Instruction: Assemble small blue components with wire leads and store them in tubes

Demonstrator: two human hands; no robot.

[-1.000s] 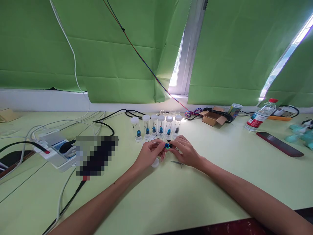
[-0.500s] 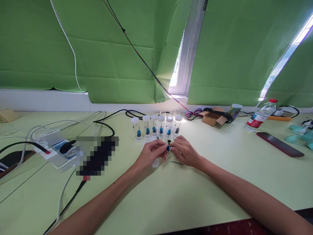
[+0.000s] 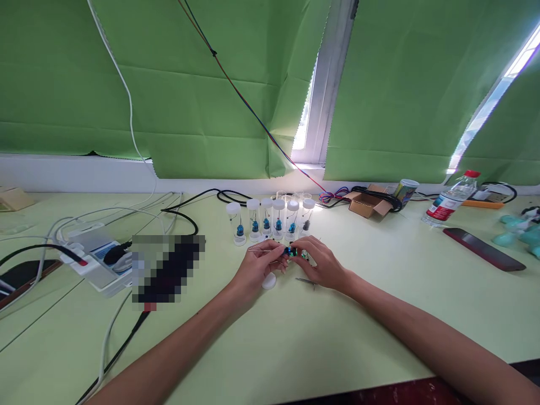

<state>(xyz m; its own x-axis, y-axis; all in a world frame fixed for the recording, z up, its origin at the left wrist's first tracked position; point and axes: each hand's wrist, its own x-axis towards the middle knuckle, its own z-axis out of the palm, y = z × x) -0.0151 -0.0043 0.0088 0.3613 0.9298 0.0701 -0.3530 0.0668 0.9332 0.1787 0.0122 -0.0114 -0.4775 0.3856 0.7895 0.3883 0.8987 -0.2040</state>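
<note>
Between my hands is a small blue, black and green part [image 3: 290, 252], too small to name more exactly. My left hand [image 3: 265, 260] pinches its left end, and a thin wire-like piece [image 3: 259, 250] lies along those fingers. The fingers of my right hand [image 3: 316, 260] close on the part from the other side and hide some of it. On the table below my left fingers lies a round white cap [image 3: 269, 281]. A thin metal tool [image 3: 304, 280] rests under my right hand. Just behind stand several clear tubes [image 3: 239, 228] with white caps and small blue parts inside.
A white power strip [image 3: 103, 264] with cables and a blurred dark object [image 3: 169, 270] are at the left. Toward the back right are an open cardboard box [image 3: 366, 207], a can [image 3: 405, 192], a water bottle [image 3: 448, 202] and a dark phone-like slab [image 3: 483, 249].
The small part has turned from roughly upright to lying sideways between my fingers, with more of its blue and green showing. My right hand has shifted slightly around it.
</note>
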